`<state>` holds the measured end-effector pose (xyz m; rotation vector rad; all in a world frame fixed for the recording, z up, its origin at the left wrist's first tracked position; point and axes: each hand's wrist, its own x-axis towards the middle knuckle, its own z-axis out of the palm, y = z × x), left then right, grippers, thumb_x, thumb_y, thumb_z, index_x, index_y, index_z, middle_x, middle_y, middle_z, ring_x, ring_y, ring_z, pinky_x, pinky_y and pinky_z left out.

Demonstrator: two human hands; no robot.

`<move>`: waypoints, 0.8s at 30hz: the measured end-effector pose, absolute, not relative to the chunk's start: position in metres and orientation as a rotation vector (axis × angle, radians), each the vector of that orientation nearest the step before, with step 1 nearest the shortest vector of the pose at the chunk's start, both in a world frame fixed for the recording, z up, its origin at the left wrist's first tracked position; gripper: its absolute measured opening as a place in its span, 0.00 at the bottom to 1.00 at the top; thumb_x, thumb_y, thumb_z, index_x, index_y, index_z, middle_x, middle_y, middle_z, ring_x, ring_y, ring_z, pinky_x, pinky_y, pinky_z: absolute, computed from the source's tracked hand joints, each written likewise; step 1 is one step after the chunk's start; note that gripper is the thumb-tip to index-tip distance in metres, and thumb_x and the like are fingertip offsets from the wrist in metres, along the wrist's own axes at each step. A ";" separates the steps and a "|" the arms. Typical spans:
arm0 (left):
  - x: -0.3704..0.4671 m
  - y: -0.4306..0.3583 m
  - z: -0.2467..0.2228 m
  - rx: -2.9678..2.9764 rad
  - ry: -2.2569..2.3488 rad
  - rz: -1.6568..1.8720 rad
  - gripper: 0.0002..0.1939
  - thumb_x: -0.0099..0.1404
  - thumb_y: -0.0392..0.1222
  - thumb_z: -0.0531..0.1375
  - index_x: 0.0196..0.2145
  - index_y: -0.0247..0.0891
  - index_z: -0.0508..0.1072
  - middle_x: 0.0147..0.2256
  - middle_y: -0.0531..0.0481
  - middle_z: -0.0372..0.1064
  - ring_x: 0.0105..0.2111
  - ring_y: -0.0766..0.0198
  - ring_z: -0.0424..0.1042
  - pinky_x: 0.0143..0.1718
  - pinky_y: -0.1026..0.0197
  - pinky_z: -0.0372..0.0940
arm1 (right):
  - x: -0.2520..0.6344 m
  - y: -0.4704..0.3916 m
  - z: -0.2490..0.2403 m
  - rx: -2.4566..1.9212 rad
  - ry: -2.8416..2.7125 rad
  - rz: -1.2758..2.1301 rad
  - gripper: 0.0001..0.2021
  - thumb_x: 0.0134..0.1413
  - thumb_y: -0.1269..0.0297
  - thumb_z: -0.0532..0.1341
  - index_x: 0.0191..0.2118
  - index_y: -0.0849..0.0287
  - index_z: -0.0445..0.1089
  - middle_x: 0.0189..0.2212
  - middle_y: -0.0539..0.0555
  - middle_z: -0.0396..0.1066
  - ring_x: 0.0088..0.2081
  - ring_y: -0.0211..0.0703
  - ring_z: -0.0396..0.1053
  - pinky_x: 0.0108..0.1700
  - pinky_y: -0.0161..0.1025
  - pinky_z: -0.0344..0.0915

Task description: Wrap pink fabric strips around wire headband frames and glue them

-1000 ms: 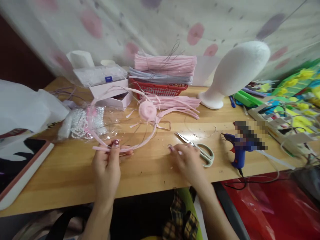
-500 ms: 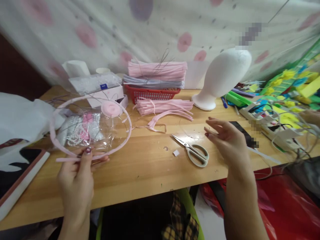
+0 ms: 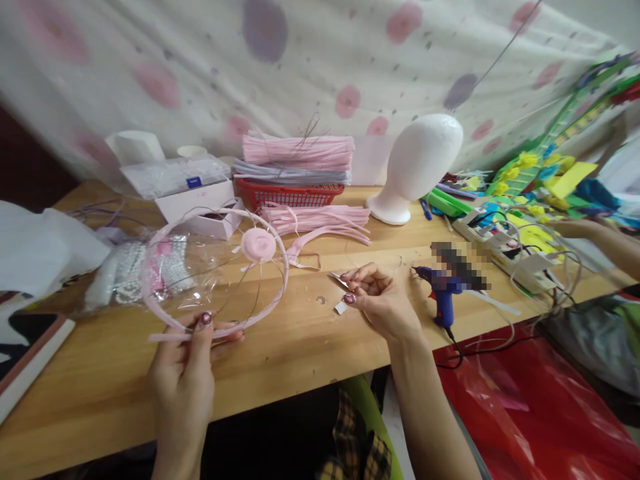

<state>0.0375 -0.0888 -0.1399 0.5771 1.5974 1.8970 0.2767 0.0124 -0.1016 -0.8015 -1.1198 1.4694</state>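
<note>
My left hand (image 3: pixel 185 373) grips a hoop wrapped in pale pink ribbon (image 3: pixel 283 287) at its lower edge, where a ribbon end sticks out to the left. A pink fabric rosette (image 3: pixel 259 245) sits on the hoop's upper right, with thin wires nearby. My right hand (image 3: pixel 383 300) is over the table to the right of the hoop, apart from it. Its fingers are curled with thumb and fingertips close together; whether they pinch something small does not show. Beneath it lie the scissors (image 3: pixel 339 279), only the blade tip showing. A small white scrap (image 3: pixel 341 307) is beside them.
A purple-blue glue gun (image 3: pixel 444 303) stands right of my right hand, its cord running to cables and a power strip (image 3: pixel 493 247). Behind are pink strip bundles (image 3: pixel 320 219), a red basket (image 3: pixel 295 195) and a white foam head (image 3: pixel 425 160). Another person's arm (image 3: pixel 600 240) reaches in at right.
My right hand has moved left, over the scissors, uncovering the glue gun. The hoop and my left hand have shifted right in view, while the background has shifted left.
</note>
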 end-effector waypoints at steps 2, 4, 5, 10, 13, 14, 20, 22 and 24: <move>0.037 -0.090 -0.141 0.598 1.593 1.889 0.17 0.57 0.50 0.69 0.37 0.37 0.73 0.24 0.53 0.77 0.23 0.57 0.79 0.24 0.60 0.77 | 0.274 0.013 -0.103 -0.758 -1.127 1.502 0.16 0.26 0.72 0.81 0.24 0.54 0.77 0.28 0.48 0.81 0.31 0.36 0.79 0.33 0.29 0.77; 0.038 -0.091 -0.142 0.609 1.598 1.889 0.17 0.57 0.50 0.70 0.37 0.37 0.73 0.25 0.53 0.78 0.23 0.57 0.80 0.23 0.61 0.76 | 0.272 0.012 -0.104 -0.720 -1.132 1.536 0.14 0.29 0.71 0.81 0.24 0.54 0.77 0.28 0.48 0.81 0.31 0.37 0.79 0.32 0.32 0.78; 0.038 -0.090 -0.142 0.618 1.602 1.886 0.16 0.58 0.50 0.69 0.37 0.37 0.73 0.25 0.53 0.78 0.23 0.57 0.80 0.23 0.61 0.76 | 0.271 0.012 -0.105 -0.703 -1.131 1.551 0.15 0.30 0.71 0.81 0.25 0.54 0.77 0.28 0.48 0.81 0.30 0.37 0.78 0.32 0.33 0.78; 0.039 -0.087 -0.143 0.627 1.606 1.868 0.18 0.57 0.52 0.69 0.37 0.37 0.72 0.23 0.53 0.77 0.22 0.56 0.80 0.22 0.60 0.76 | 0.266 0.010 -0.108 -0.610 -1.095 1.615 0.19 0.31 0.73 0.81 0.32 0.51 0.78 0.36 0.47 0.81 0.29 0.32 0.75 0.33 0.31 0.77; 0.039 -0.086 -0.147 0.607 1.597 1.864 0.19 0.55 0.53 0.70 0.36 0.38 0.71 0.22 0.54 0.76 0.21 0.56 0.79 0.22 0.59 0.77 | 0.263 0.010 -0.110 -0.577 -1.072 1.656 0.20 0.32 0.74 0.80 0.34 0.49 0.78 0.44 0.47 0.80 0.34 0.32 0.76 0.33 0.28 0.75; 0.038 -0.086 -0.149 0.603 1.596 1.859 0.19 0.56 0.53 0.70 0.36 0.38 0.71 0.22 0.54 0.77 0.21 0.56 0.79 0.23 0.58 0.77 | 0.262 0.010 -0.111 -0.572 -1.066 1.668 0.21 0.32 0.74 0.80 0.34 0.49 0.78 0.46 0.47 0.80 0.36 0.33 0.76 0.33 0.28 0.75; 0.037 -0.085 -0.153 0.562 1.619 1.816 0.19 0.56 0.53 0.70 0.37 0.37 0.73 0.24 0.53 0.77 0.22 0.61 0.79 0.28 0.60 0.78 | 0.257 0.011 -0.115 -0.597 -1.033 1.731 0.17 0.35 0.72 0.80 0.33 0.51 0.78 0.38 0.49 0.83 0.34 0.35 0.78 0.36 0.31 0.76; 0.038 -0.084 -0.153 0.546 1.624 1.807 0.19 0.56 0.53 0.70 0.37 0.36 0.73 0.24 0.53 0.77 0.22 0.61 0.78 0.29 0.60 0.78 | 0.256 0.013 -0.116 -0.614 -1.010 1.730 0.16 0.34 0.71 0.80 0.31 0.52 0.78 0.32 0.47 0.82 0.31 0.35 0.78 0.34 0.31 0.76; 0.039 -0.082 -0.153 0.535 1.619 1.807 0.20 0.56 0.53 0.70 0.37 0.36 0.73 0.24 0.53 0.77 0.21 0.61 0.78 0.28 0.60 0.78 | 0.256 0.015 -0.118 -0.626 -0.976 1.726 0.14 0.35 0.69 0.80 0.28 0.52 0.78 0.27 0.45 0.81 0.28 0.34 0.76 0.33 0.31 0.76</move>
